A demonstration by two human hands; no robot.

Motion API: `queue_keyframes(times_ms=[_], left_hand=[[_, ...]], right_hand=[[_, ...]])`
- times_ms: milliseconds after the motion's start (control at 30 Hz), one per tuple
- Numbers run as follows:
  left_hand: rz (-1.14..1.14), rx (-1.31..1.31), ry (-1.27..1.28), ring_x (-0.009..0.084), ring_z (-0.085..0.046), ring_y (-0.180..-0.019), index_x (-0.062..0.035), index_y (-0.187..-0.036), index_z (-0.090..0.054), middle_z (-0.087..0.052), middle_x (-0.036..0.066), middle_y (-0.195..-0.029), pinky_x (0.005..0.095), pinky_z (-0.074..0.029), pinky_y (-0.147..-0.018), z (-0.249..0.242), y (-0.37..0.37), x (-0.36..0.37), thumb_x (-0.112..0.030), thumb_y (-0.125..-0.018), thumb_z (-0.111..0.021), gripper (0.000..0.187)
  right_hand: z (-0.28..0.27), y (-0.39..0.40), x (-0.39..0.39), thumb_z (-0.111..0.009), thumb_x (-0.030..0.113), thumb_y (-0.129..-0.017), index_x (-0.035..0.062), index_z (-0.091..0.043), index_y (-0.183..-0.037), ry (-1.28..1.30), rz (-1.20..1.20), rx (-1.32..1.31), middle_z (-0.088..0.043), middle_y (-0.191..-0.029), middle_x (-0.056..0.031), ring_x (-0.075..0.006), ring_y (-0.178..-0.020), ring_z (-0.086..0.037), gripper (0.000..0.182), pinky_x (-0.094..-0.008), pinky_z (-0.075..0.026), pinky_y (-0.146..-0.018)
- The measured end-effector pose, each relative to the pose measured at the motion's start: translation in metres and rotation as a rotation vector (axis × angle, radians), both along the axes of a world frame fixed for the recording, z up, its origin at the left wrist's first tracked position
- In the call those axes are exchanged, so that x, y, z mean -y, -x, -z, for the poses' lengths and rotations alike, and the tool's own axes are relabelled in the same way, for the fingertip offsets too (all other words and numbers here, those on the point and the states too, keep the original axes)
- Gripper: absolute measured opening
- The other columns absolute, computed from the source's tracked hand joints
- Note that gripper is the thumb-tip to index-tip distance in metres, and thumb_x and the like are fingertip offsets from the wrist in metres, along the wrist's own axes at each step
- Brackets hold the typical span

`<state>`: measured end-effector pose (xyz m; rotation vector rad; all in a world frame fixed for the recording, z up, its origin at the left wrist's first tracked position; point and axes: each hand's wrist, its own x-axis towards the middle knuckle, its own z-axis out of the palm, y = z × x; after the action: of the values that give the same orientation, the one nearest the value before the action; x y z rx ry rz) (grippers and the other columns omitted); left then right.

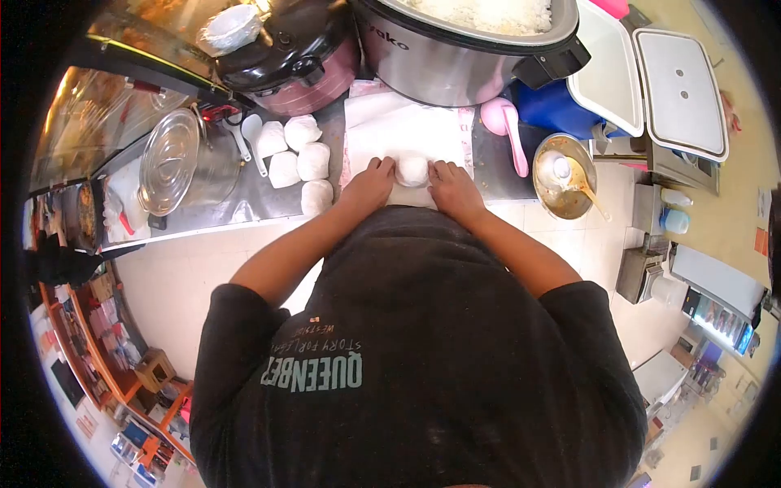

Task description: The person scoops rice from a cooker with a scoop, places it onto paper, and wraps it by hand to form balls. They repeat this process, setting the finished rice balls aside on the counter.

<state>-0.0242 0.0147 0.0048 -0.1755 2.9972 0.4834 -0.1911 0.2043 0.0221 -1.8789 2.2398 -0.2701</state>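
Note:
A white rice ball [412,170] rests on a sheet of white paper [399,130] spread on the steel counter [244,203]. My left hand [368,185] cups its left side and my right hand [452,189] cups its right side, both pressing against it. Several wrapped white rice balls [299,161] lie in a cluster to the left of the paper. A big rice cooker [468,45] full of white rice stands just behind the paper.
A dark red pressure cooker [293,53] sits at the back left, a round metal lid [168,161] further left. A pink rice paddle [504,122] and a metal bowl [564,175] with a spoon lie right. White cooler lids [679,89] stand far right.

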Motion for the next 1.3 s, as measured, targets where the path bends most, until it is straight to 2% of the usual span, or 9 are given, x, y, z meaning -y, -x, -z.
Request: queue_keyframes(times_ms=[167, 267, 367, 600, 733, 767, 967, 1100, 1300], left_hand=[[-0.256, -0.027, -0.324, 0.0377, -0.064, -0.099, -0.0040, -0.112, -0.062, -0.061, 0.015, -0.106, 0.0499, -0.055, -0.084, 0.001, 0.029, 0.031, -0.016, -0.076, -0.083, 0.043], [0.035, -0.133, -0.260, 0.0389, -0.066, -0.102, -0.0048, -0.115, -0.058, -0.064, 0.016, -0.107, 0.0477, -0.054, -0.086, 0.004, 0.044, 0.045, -0.012, -0.077, -0.084, 0.047], [-0.145, -0.003, -0.743, 0.0315, -0.069, -0.106, -0.0062, -0.118, -0.052, -0.067, 0.014, -0.111, 0.0398, -0.053, -0.091, -0.006, 0.043, 0.041, -0.007, -0.082, -0.082, 0.047], [-0.423, -0.434, -1.082, 0.0188, -0.066, -0.099, -0.0111, -0.137, -0.052, -0.067, 0.009, -0.108, 0.0333, -0.051, -0.092, -0.088, 0.023, 0.009, -0.007, -0.086, -0.082, 0.060], [-0.364, -0.756, -0.651, 0.0295, -0.062, -0.119, -0.0144, -0.152, -0.050, -0.064, 0.017, -0.128, 0.0422, -0.049, -0.105, -0.123, -0.001, 0.024, -0.009, -0.081, -0.084, 0.079], [-0.284, -0.782, -0.643, 0.0299, -0.051, -0.141, -0.0141, -0.154, -0.048, -0.055, 0.017, -0.149, 0.0419, -0.043, -0.115, -0.125, -0.007, 0.030, -0.007, -0.078, -0.084, 0.084], [-0.166, -0.443, -0.681, 0.0317, -0.062, -0.132, -0.0119, -0.140, -0.061, -0.061, 0.014, -0.148, 0.0405, -0.052, -0.107, -0.127, -0.071, 0.043, -0.010, -0.082, -0.082, 0.062], [-0.596, -0.575, -0.540, 0.0328, -0.068, -0.124, -0.0110, -0.135, -0.062, -0.067, 0.013, -0.139, 0.0394, -0.056, -0.101, -0.083, -0.128, 0.022, -0.004, -0.083, -0.079, 0.055], [-1.120, -0.728, -0.334, 0.0363, -0.060, -0.134, -0.0062, -0.140, -0.056, -0.063, 0.019, -0.143, 0.0421, -0.049, -0.111, -0.006, -0.193, 0.025, 0.018, -0.084, -0.057, 0.061]], right_hand=[[-0.012, 0.001, 0.011, -0.076, 0.031, -0.088, -0.0068, -0.053, -0.143, -0.191, 0.018, -0.014, -0.057, -0.127, -0.0161, -0.0309, -0.117, -0.055, 0.070, -0.0424, -0.047, -0.100], [-0.029, -0.002, 0.014, -0.077, 0.035, -0.088, -0.0057, -0.050, -0.146, -0.209, 0.074, 0.107, -0.055, -0.136, -0.0190, -0.0351, -0.127, -0.051, 0.075, -0.0443, -0.042, -0.108], [-0.031, 0.006, 0.007, -0.081, 0.036, -0.087, -0.0054, -0.044, -0.150, -0.006, 0.093, 0.116, -0.051, -0.147, -0.0206, -0.0373, -0.139, -0.045, 0.084, -0.0460, -0.035, -0.118], [-0.072, -0.007, 0.058, -0.081, 0.025, -0.092, -0.0011, -0.042, -0.147, 0.391, 0.497, 1.466, -0.060, -0.130, -0.0136, -0.0212, -0.127, -0.055, 0.072, -0.0403, -0.046, -0.108], [-0.093, -0.020, 0.075, -0.084, 0.010, -0.085, 0.0002, -0.043, -0.146, 0.336, 0.404, 1.888, -0.061, -0.131, -0.0090, -0.0211, -0.123, -0.060, 0.073, -0.0388, -0.049, -0.105], [-0.095, -0.022, 0.079, -0.085, 0.010, -0.084, 0.0003, -0.044, -0.146, 0.219, 0.313, 1.902, -0.061, -0.132, -0.0087, -0.0215, -0.123, -0.060, 0.075, -0.0387, -0.049, -0.106], [-0.085, -0.028, 0.112, -0.095, 0.027, -0.071, 0.0010, -0.044, -0.149, -0.471, -0.113, 1.607, -0.059, -0.139, -0.0114, -0.0234, -0.130, -0.056, 0.096, -0.0374, -0.044, -0.112], [-0.090, -0.061, 0.134, -0.092, 0.042, -0.078, 0.0032, -0.040, -0.154, -0.392, -0.250, 1.258, -0.055, -0.146, -0.0170, -0.0280, -0.139, -0.051, 0.100, -0.0451, -0.040, -0.116], [-0.056, 0.007, 0.089, -0.078, 0.030, -0.094, 0.0083, -0.054, -0.145, -0.004, 0.150, 0.853, -0.062, -0.143, -0.0089, -0.0254, -0.133, -0.057, 0.060, -0.0424, -0.045, -0.108]])
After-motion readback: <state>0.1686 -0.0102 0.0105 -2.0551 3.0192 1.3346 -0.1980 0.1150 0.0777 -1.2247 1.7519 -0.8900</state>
